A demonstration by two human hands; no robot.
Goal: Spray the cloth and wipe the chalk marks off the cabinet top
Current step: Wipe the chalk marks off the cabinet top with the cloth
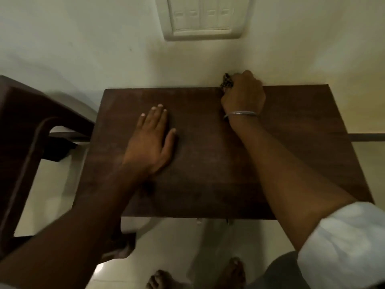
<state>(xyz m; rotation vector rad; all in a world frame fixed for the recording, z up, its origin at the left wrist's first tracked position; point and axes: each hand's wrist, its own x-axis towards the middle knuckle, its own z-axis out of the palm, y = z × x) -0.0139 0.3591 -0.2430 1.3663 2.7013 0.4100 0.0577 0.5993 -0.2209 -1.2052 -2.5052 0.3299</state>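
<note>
The dark brown wooden cabinet top fills the middle of the head view, pushed against a pale wall. My right hand is at the top's back edge by the wall, shut on a dark patterned cloth, of which only a small bunch shows past my fingers. My left hand lies flat on the left half of the top, palm down, fingers together, holding nothing. I see no clear chalk marks on the wood in this dim light. No spray bottle is in view.
A dark wooden chair or stand stands close to the cabinet's left side. A white switch plate is on the wall above. My bare feet are on the pale tiled floor in front of the cabinet.
</note>
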